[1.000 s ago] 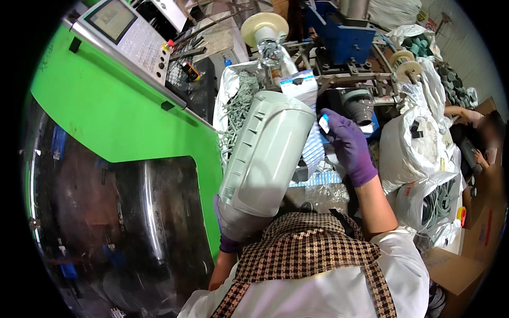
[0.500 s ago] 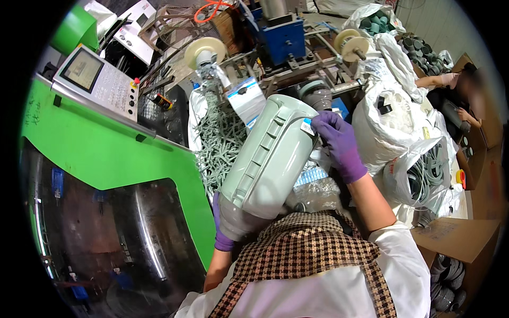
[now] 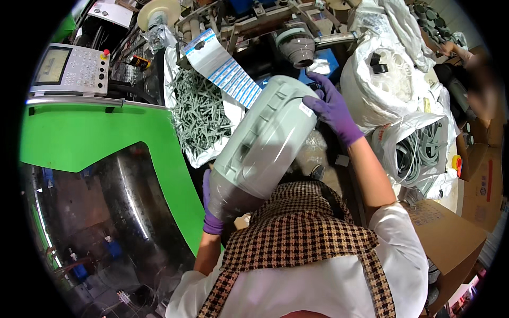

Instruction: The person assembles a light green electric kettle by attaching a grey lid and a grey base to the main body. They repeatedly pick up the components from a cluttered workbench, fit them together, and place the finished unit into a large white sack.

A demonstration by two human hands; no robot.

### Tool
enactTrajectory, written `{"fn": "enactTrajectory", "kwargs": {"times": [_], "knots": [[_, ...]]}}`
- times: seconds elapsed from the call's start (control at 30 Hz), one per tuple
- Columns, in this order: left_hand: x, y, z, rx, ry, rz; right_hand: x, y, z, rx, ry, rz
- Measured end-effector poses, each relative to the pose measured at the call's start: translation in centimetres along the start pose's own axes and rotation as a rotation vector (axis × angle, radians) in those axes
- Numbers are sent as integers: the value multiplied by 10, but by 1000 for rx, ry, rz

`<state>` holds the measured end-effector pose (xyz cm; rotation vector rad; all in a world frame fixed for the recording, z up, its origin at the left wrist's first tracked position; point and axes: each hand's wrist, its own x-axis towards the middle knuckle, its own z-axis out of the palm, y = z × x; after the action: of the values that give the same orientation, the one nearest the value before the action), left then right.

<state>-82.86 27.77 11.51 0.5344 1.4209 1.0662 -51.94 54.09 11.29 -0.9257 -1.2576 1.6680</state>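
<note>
Across my front, at a slant, lies a pale grey-green plastic canister-shaped body [image 3: 265, 138] with a ridged, slotted side and a darker grey end toward me. My left hand [image 3: 208, 200], in a purple glove, supports it low on the left side; its fingers are mostly hidden behind the body. A small white label [image 3: 306, 109] sits near the far right end. There my right hand [image 3: 334, 111], gloved in purple, has its thumb against the body beside the label and the index finger stretched away. Beyond the body is a sheet of blue-and-white labels [image 3: 228, 71].
A white sack [image 3: 199, 111] of grey-green plastic scraps lies left of the body, beside a green machine [image 3: 106, 127] with a control panel [image 3: 69, 71]. Sacks [image 3: 352, 87] and cardboard boxes [image 3: 445, 228] line the right. A person [image 3: 472, 79] is at the far right.
My view has shifted, and the scene beyond sits higher in it. My right hand's fingers have spread from a pinch by the label. More of the label sheet shows.
</note>
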Motion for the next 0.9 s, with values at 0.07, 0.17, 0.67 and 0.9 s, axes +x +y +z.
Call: {"fn": "enactTrajectory", "kwargs": {"times": [0.07, 0.17, 0.67, 0.9], "knots": [[-14, -28, -2, -88, 82, -34, 24, 34, -18, 248, 77, 123], [-36, -60, 4, -203, 188, -37, 82, 135, -86, -174, 456, -99], [-15, -75, 44, -452, 162, 139, 34, 240, -100, 577, 373, -178], [176, -54, 104, 396, 52, 617, -264, 157, -147, -416, 498, 194]]}}
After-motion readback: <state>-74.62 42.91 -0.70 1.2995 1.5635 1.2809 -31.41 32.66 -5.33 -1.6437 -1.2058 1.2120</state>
